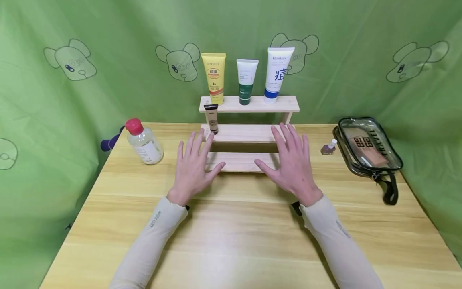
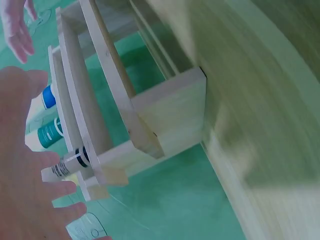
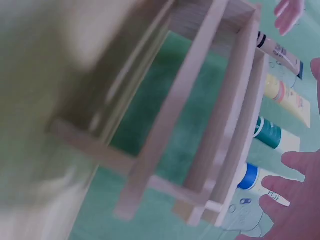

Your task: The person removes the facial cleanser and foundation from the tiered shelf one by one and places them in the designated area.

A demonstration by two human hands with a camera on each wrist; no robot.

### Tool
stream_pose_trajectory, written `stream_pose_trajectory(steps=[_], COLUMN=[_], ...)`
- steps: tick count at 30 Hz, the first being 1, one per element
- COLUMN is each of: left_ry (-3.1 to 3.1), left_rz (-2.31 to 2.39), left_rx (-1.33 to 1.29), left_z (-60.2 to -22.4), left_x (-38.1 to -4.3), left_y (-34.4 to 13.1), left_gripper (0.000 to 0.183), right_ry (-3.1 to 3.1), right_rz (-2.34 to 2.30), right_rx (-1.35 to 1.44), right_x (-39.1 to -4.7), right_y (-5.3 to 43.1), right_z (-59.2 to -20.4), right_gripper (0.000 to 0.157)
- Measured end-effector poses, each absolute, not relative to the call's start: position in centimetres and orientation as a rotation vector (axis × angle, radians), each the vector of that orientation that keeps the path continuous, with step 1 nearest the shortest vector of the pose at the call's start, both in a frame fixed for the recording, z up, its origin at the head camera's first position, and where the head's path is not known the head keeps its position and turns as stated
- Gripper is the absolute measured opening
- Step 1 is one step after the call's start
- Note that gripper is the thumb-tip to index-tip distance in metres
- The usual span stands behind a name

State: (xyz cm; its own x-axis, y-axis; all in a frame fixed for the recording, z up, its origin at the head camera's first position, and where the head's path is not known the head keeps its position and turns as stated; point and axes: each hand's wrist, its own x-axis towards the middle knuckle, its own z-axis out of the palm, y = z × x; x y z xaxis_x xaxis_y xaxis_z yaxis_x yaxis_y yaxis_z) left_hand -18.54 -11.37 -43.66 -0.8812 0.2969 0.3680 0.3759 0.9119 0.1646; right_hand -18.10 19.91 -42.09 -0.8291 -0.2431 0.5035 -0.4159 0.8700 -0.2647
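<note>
Both hands hover with fingers spread, holding nothing, before a three-tier wooden shelf (image 1: 245,160). The left hand (image 1: 193,166) overlaps the shelf's left side in the head view, its fingertips near a small beige tube (image 1: 212,119) with black ends on the middle tier. Over the right side is the right hand (image 1: 292,162), thumb pointing inward. On the top tier stand a yellow tube (image 1: 214,78), a white-and-green tube (image 1: 247,82) and a white tube with a blue cap (image 1: 278,74). The right wrist view shows the right fingers (image 3: 287,187) overlapping the white tubes.
A clear bottle with a red cap (image 1: 145,142) stands at the table's left. At the right are a small purple bottle (image 1: 328,149) with a white cap and a clear black-edged travel pouch (image 1: 371,144). A green curtain (image 1: 126,88) hangs behind the wooden table (image 1: 223,241).
</note>
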Motion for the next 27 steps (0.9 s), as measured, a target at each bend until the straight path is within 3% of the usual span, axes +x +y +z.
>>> stream_pose_trajectory(steps=[27], left_ry=[-2.499], left_rz=[-1.335], left_rx=[-0.441], left_z=[-46.6], left_x=[-23.8], left_y=[-13.5], left_gripper=[0.056], right_ry=[-2.449], right_rz=[0.871], right_rx=[0.684], right_x=[-22.8], right_y=[12.2], right_z=[-39.0], right_gripper=[0.082])
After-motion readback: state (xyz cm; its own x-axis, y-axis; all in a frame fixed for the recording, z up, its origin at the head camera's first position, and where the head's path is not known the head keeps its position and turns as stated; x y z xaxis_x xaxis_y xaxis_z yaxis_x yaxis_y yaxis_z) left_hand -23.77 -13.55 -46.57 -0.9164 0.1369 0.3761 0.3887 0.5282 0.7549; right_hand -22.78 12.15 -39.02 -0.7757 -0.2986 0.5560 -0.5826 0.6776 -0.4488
